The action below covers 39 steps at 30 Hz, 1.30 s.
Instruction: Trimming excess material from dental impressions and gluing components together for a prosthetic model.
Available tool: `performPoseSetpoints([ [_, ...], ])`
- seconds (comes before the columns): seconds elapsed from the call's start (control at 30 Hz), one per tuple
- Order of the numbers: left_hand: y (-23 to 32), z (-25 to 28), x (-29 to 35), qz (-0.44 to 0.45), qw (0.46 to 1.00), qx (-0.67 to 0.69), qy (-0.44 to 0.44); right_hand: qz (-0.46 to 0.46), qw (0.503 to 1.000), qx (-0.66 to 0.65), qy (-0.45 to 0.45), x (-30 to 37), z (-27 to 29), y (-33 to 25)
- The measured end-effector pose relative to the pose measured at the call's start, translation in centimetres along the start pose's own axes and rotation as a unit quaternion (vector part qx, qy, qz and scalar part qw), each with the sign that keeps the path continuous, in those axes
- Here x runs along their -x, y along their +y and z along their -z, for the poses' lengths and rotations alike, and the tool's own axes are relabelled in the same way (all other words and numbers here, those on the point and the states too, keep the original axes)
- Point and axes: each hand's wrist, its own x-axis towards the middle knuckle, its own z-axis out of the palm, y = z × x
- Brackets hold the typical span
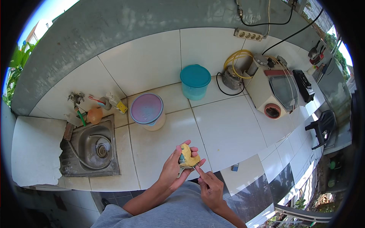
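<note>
In front of my body, above the near edge of the counter, my left hand is wrapped round a yellow plaster dental cast. Its top is curved, and a grey-blue patch shows on its left side. My palm and fingers hide part of the cast. From the right, my right hand pinches a thin metal carving tool, index finger stretched along it. The tool's tip meets the lower right edge of the cast; its exact shape is too small to make out.
At left is a steel sink with a hose, near a tap and bottle. A purple-lidded tub and teal-lidded tub stand behind my hands. A motor and cream box machine stand right; a small block lies lower.
</note>
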Motion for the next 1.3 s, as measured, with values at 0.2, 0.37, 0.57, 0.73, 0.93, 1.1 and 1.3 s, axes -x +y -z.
performPoseSetpoints([
  [0.2,-0.6,0.1,-0.8,0.000,0.998,0.039,0.042,-0.107,0.986,-0.127,-0.020,0.8,-0.6,0.8],
  [0.37,-0.9,0.7,-0.9,-0.060,0.998,0.020,0.020,-0.111,0.984,-0.124,-0.068,0.5,1.9,0.7],
  [0.57,-1.8,1.8,-1.1,-0.240,0.958,-0.106,-0.112,-0.044,0.998,-0.045,-0.021,0.1,4.0,-1.6],
  [0.73,-2.3,1.7,-1.1,-0.313,0.911,-0.230,-0.138,0.149,0.983,0.013,0.108,-1.4,3.7,-3.1],
  [0.93,-2.3,1.7,-0.7,-0.332,0.884,-0.294,-0.148,0.117,0.987,0.105,-0.031,-2.2,2.2,-2.1],
  [1.1,-2.3,1.9,-0.6,-0.356,0.863,-0.313,-0.176,0.191,0.957,-0.038,0.215,0.5,1.8,-0.5],
  [1.3,-1.8,3.5,-1.9,-0.434,0.724,-0.508,-0.175,0.121,0.989,0.077,0.038,-1.4,3.1,-1.9],
])
